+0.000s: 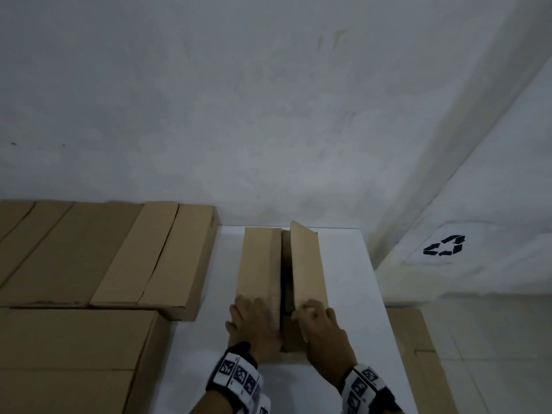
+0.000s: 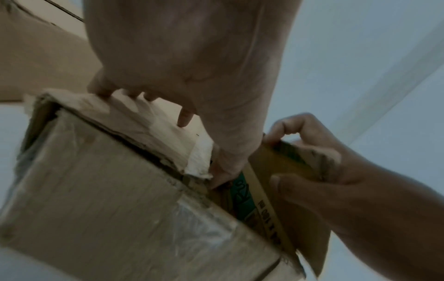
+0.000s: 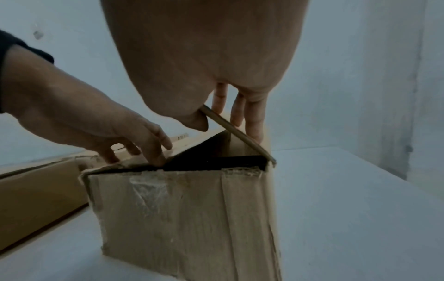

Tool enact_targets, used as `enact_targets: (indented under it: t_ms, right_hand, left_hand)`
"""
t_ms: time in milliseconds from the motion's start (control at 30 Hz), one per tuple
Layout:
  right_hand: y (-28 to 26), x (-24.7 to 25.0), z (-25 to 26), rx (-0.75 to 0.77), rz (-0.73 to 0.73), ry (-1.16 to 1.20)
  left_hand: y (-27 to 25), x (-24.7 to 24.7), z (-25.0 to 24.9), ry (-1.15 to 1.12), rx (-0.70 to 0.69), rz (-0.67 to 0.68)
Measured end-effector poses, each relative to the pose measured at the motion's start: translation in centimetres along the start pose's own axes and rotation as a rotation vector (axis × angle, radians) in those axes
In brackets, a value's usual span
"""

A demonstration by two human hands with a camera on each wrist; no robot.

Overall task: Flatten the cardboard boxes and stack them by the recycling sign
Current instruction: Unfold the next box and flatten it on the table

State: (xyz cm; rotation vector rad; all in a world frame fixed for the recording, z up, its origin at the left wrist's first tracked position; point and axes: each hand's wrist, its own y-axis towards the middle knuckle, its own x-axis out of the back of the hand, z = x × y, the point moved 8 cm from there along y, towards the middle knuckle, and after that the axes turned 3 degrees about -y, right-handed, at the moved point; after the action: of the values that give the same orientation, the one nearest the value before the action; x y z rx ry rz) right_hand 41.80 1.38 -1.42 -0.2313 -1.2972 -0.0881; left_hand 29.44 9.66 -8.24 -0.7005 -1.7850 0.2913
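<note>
While right hand (image 1: pixel 319 321) pinches the raised flap (image 1: pixel 306 264) and left hand (image 1: pixel 254 321) presses flat at 9 o'clock: opening the box (image 1: pixel 260 264), next fold both flaps outward

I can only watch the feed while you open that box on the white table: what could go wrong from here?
1. The right hand pinches only the near corner of the raised flap; it may tear.
2. Leftover tape on the box could resist flattening.
3. The left hand sits at the dark gap; fingers might get pinched.
</note>
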Motion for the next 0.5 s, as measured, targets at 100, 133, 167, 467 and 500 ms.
enact_targets:
  t_ms: [100, 133, 167, 467, 500]
  right_hand:
    - [-0.9, 0.9, -2.1, -0.056, -0.151, 0.131]
    - [-1.4, 1.4, -3.1, -0.081, -0.224, 0.208]
    - [-2.1, 1.6, -4.3, -0.115, -0.305, 0.291]
    - [-8.3, 0.2, -15.9, -0.608, -0.502, 0.403]
    - [-8.7, -0.1, -16.9, -0.661, -0.482, 0.416]
  left_hand:
    - [-0.4, 1.6, 0.5, -0.248, -0.077, 0.018]
    - [-0.8, 2.3, 0.7, -0.381, -0.117, 0.057]
    - [-1.2, 2.7, 1.2, -0.536, -0.137, 0.109]
    - [-3.1, 6.3, 7.6, -1.317, 0.029, 0.030]
    - [-2.5, 5.7, 9.1, -1.297, 0.088, 0.005]
